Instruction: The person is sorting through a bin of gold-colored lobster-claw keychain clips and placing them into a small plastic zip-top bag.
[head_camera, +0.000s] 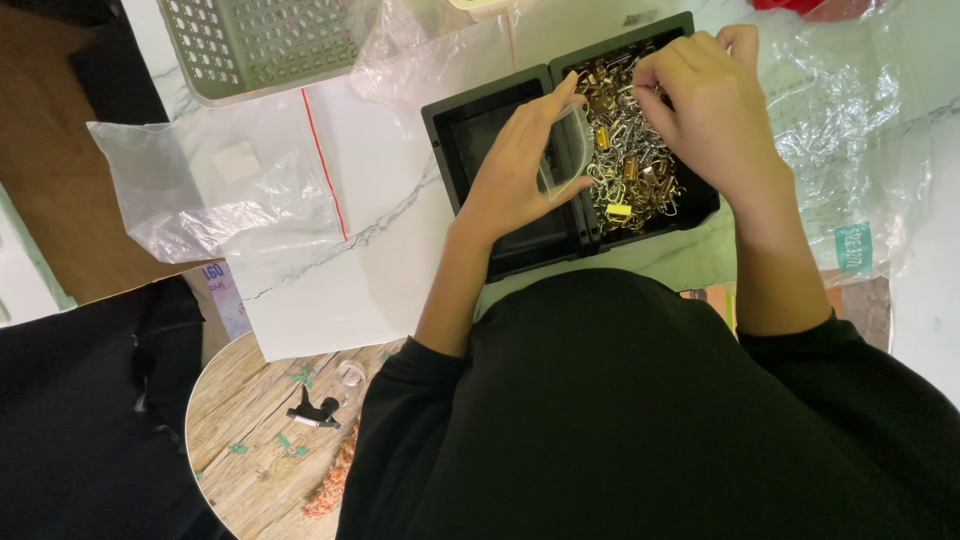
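Note:
A black two-compartment tray (440, 120) lies on the white marbled table. Its right compartment is heaped with small metal clips (632, 165), silver and gold. Its left compartment looks empty. My left hand (520, 165) holds a small clear plastic bag (568, 150) over the tray's middle divider. My right hand (705, 100) is over the clip heap, fingers pinched together near the bag's mouth; what they hold is hidden.
A green perforated basket (250, 40) stands at the back left. Clear plastic bags (215, 190) lie left of the tray, and another large bag (850, 120) on the right. Below the table edge is a round wooden stool (260, 440) with small bits on it.

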